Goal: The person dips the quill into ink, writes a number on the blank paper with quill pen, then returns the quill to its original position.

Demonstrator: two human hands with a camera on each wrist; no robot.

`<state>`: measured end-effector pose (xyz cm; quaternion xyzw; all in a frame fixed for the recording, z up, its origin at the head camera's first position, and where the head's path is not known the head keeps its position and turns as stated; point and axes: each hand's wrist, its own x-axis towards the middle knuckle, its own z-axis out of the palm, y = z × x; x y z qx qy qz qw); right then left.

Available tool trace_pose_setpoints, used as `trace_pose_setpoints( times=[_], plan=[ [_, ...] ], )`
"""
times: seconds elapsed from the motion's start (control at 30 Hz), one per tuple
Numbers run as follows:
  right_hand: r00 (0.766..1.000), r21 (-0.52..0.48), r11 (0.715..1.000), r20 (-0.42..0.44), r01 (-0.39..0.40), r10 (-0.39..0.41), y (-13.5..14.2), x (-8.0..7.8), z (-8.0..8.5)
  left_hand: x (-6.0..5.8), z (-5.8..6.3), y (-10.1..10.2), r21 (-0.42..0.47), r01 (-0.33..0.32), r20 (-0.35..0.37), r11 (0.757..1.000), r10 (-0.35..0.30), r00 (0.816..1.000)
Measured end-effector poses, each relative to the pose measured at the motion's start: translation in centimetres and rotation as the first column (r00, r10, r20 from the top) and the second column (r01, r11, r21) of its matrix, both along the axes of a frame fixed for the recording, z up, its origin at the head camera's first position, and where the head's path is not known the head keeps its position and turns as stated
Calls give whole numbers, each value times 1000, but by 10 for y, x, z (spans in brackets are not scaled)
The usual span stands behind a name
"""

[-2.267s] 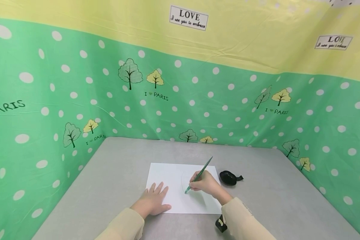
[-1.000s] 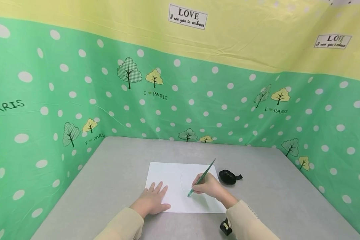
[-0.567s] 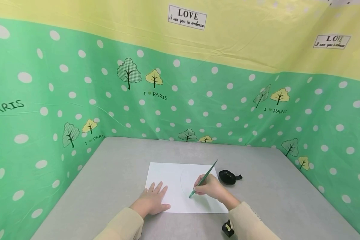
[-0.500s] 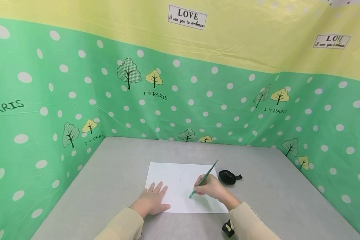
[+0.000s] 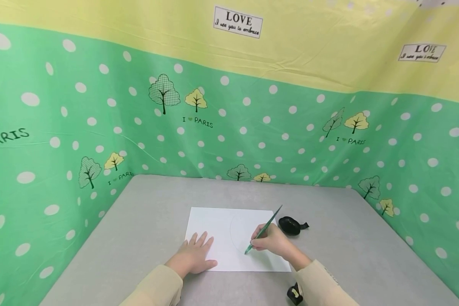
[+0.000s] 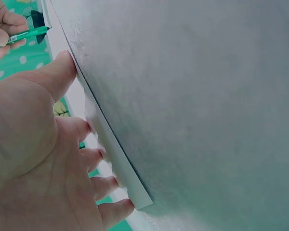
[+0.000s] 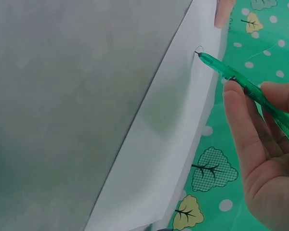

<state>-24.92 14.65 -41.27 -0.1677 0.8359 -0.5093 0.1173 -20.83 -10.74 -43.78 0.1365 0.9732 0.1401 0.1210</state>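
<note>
A white sheet of paper lies on the grey table, with a thin curved line drawn on it. My left hand rests flat on the sheet's left part, fingers spread. The left wrist view shows its fingertips along the paper's edge. My right hand pinches a green pen between thumb and fingers, slanting up to the right. In the right wrist view the green see-through pen has its dark tip on the paper, at the line.
A black oval object with a short tail lies just right of the sheet; its kind is unclear. Under the right wrist is a small black device. A green and yellow printed curtain surrounds the grey table.
My right hand has moved right and slightly toward me with the pen, and the curved line has grown longer behind its tip. My left hand has stayed in place.
</note>
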Motion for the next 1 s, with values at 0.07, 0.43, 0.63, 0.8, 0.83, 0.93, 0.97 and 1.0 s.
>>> trace_pose_setpoints(
  times=[0.07,0.43,0.63,0.8,0.83,0.93,0.97,1.0],
  plan=[
    [1000,1,1000,-4,4,-4,1,0,0,3,5,1,3,-11,4,1000,11,1000],
    [1000,6,1000,-6,24,-24,6,4,2,7,12,2,6,-11,-16,1000,12,1000],
    [999,-6,999,5,32,-32,9,6,3,8,13,3,5,-17,-9,1000,17,1000],
    [999,0,999,-6,39,-39,8,13,13,8,13,2,11,-16,-9,1000,16,1000],
    [999,0,999,-6,41,-41,7,16,16,8,13,2,11,-15,-11,1000,15,1000],
    [999,8,999,-7,44,-44,5,25,30,9,13,2,13,-12,-16,1000,13,1000],
    [999,9,999,-7,45,-45,5,27,33,9,13,2,10,-12,-16,1000,12,1000],
    [999,9,999,-6,45,-45,7,26,30,8,13,2,10,-12,-16,1000,12,1000]
  ],
)
